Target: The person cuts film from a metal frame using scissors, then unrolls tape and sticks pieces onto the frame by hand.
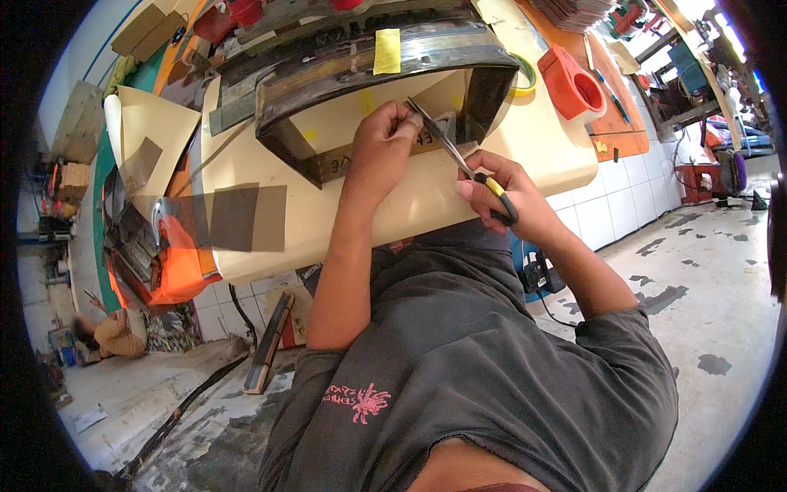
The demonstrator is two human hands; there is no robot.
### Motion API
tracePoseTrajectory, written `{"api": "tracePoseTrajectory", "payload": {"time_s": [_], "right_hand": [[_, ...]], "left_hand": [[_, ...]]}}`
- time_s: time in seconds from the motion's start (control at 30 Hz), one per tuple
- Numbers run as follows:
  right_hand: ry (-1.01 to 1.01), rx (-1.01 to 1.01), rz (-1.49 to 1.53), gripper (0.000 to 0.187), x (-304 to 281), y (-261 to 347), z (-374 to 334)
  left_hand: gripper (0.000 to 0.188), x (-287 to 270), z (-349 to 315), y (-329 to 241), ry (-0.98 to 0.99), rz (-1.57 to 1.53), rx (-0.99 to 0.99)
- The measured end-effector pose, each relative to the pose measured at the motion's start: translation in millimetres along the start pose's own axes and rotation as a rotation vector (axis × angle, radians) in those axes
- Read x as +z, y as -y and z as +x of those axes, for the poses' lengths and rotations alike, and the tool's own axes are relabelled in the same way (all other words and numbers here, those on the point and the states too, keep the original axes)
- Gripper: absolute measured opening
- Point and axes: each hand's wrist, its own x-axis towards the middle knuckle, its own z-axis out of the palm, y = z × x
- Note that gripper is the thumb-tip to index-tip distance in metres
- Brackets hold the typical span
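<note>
Holds scissors (495,190) in the right hand (527,198), fingers (494,166) curled round the black-and-yellow handles, blades slanting far and left. Has the left hand (382,141) at the blade tips, thumb and forefinger pressed together; cannot tell of anything pinched between them. Works with both hands at the open near side of a dark box (328,75), standing on the cream surface (553,143); has the left hand in front of that opening and the right just outside, near the right end.

Leaves a narrow bare band between box and near edge, crossed by the left forearm. Has wider open room to the right, out to the rounded right edge. Meets tighter room farther along that side: tape roll (531,78) just beside the right end of the box, then a red dispenser (564,78) and, past it, a blue pen (611,92) on an orange board (620,141).

Finds less space on the left: dark sheets (246,217) lying overlapped by the near-left corner, well apart from the left hand, with an orange bag (179,262) beyond the left edge. Faces a yellow note (387,51) on top of the box, farther than the fingers.
</note>
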Motion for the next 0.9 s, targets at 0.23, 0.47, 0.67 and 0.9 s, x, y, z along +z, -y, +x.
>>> {"api": "tracePoseTrajectory", "payload": {"time_s": [0.23, 0.47, 0.67, 0.9], "right_hand": [[0.01, -0.011, 0.019, 0.035, -3.0, 1.2, 5.6], [0.0, -0.015, -0.019, 0.036, -4.6, -4.2, 7.4], [0.003, -0.015, -0.039, 0.038, -6.2, -3.8, 7.6], [0.015, -0.01, -0.017, 0.036, -6.2, -0.7, 6.7]], "left_hand": [[0.015, 0.7, -1.4, -0.3, -0.004, 0.03, 0.03], [0.014, 0.5, -1.3, -1.0, 0.012, 0.007, 0.018], [0.019, 1.4, -3.0, -7.2, -0.009, -0.024, -0.014], [0.019, 1.7, -3.6, -6.8, -0.013, -0.028, -0.033]]}}
